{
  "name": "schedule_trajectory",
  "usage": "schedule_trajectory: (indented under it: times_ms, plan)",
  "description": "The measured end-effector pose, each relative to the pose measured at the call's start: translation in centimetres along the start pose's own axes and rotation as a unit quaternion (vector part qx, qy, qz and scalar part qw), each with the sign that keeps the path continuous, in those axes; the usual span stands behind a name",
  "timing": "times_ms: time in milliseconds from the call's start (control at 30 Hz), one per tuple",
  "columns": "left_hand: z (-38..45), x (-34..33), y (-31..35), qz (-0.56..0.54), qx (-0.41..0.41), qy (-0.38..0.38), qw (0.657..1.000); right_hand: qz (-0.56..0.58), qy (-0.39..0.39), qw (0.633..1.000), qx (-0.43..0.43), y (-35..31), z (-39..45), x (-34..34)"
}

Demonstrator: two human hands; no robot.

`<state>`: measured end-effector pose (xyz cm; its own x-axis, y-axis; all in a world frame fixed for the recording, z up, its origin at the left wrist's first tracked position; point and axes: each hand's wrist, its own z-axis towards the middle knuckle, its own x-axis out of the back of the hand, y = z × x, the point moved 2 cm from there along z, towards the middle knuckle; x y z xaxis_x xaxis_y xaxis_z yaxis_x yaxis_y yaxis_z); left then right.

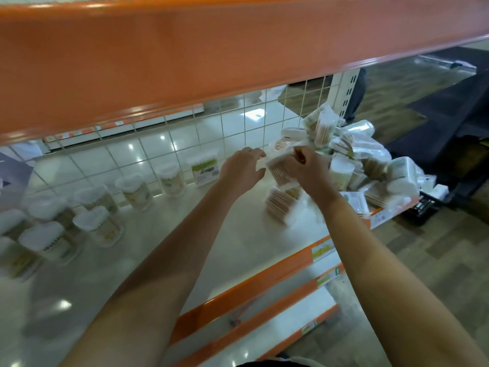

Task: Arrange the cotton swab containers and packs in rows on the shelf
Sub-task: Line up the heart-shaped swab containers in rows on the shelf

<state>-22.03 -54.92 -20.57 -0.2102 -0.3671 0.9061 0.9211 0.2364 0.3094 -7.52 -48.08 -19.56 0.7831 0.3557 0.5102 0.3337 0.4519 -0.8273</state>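
The right hand [308, 169] curls its fingers around a clear pack of cotton swabs [280, 172], lifted above the shelf [238, 234] beside the jumbled pile [357, 160]. The left hand [242, 168] reaches toward the pack, fingers loosely spread, holding nothing. Containers [137, 192] stand in rows at left.

An orange shelf edge [185, 62] runs across the top of the view, and behind it a white wire grid panel [238, 123] backs the display, with glossy white floor tiles [127, 154] catching ceiling lights on the far side. To the right, a perforated white upright post [346, 94] stands at the end of the unit, beside brown patterned flooring [436, 260] and a dark mat [449, 102]. Near the bottom, orange price rails [264, 282] carry small green-and-white labels [321, 251] along the lower tiers.
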Motion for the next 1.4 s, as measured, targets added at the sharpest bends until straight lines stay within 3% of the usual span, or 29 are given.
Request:
schedule_trajectory:
  times_ms: [300, 533, 700, 900, 1033, 1200, 1400]
  plan:
    - [-1.3, 1.3, -2.2, -0.15, 0.096, 0.007, 0.984, 0.071, -0.015, 0.997, -0.017, -0.5, 0.5, -1.9]
    - [-1.5, 3.7, -3.3, -0.282, 0.158, 0.007, 0.946, 0.183, -0.034, 0.982, -0.039, -1.9, 0.4, -3.3]
    - [-2.4, 4.1, -3.7, -0.299, 0.16, -0.062, 0.939, 0.213, -0.064, 0.973, -0.063, -2.1, -0.1, -4.8]
    - [-3.4, 3.5, -4.1, -0.288, 0.168, -0.083, 0.939, 0.203, -0.089, 0.973, -0.059, -1.8, -0.8, -5.7]
    - [-3.7, 3.6, -4.2, -0.331, 0.195, -0.08, 0.92, 0.219, -0.098, 0.969, -0.062, -1.6, -0.8, -6.1]
    - [-4.0, 3.7, -4.3, -0.371, 0.226, -0.018, 0.9, 0.226, -0.093, 0.968, -0.055, -0.6, -1.2, -7.6]
    - [-4.4, 3.1, -4.1, -0.344, 0.261, 0.039, 0.901, 0.087, -0.12, 0.989, -0.002, 0.4, -3.1, -10.2]
